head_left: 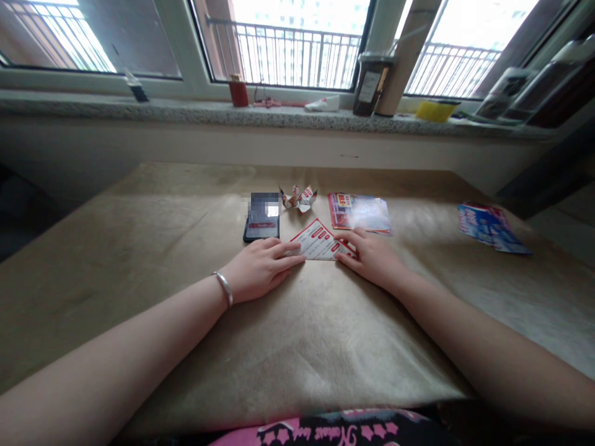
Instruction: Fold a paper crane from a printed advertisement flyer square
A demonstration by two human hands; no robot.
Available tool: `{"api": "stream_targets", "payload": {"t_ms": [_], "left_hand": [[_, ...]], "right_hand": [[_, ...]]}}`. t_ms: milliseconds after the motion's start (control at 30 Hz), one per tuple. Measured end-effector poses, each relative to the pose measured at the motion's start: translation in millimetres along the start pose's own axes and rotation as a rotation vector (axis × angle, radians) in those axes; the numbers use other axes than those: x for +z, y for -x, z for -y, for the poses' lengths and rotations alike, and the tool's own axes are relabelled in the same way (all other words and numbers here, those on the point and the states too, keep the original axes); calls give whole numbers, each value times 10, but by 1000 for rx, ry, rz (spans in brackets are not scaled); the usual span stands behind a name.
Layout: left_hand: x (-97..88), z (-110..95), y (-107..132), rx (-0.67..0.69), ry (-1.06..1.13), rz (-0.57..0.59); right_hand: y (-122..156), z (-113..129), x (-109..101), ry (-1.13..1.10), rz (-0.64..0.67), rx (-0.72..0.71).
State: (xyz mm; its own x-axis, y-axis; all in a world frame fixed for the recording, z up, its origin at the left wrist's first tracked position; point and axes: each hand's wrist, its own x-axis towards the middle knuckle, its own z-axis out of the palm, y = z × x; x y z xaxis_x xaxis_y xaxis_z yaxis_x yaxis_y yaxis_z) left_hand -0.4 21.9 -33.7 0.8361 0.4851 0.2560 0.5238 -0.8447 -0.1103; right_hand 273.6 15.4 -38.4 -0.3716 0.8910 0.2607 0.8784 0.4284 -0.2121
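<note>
A printed white sheet with red markings, folded into a triangle (317, 243), lies on the table with its point facing away from me. My left hand (263, 265), a silver bracelet at its wrist, holds the left corner between thumb and fingers. At the right corner, my right hand (369, 255) grips the paper, thumb along the near edge and fingers on top. Just beyond the triangle stands a folded paper figure (300, 198) with pointed tips. A dark smartphone (263, 217) with its screen lit lies beside it, past my left hand.
A stack of colourful printed flyers (360, 214) lies beyond my right hand. More blue flyers (493, 228) are spread at the far right. A tan cover drapes the table (186, 347). Behind it, a stone windowsill (186, 113) carries a red container (238, 91), a dark jar (369, 87) and yellow tape (436, 111).
</note>
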Motion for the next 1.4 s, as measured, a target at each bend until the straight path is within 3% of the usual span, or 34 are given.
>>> {"api": "stream_targets", "payload": {"t_ms": [267,700,1000,1233,1400], "left_hand": [[-14,-18,5,-39,-60,0],[-86,-70,-20,-48,-136,-84],[-120,-162,-16,-215,-223,-21],[-116,-160,-21,-251,-255,-3],[-51,-74,-20,-302,-152,-78]], "right_hand": [[-1,27,-3,16,25,49],[12,-61,-8,-50,54,-13],[23,-56,-31,-55,56,-7],[39,-63,-39,-55,58,-41],[36,-61,-48,-110,55,-41]]}}
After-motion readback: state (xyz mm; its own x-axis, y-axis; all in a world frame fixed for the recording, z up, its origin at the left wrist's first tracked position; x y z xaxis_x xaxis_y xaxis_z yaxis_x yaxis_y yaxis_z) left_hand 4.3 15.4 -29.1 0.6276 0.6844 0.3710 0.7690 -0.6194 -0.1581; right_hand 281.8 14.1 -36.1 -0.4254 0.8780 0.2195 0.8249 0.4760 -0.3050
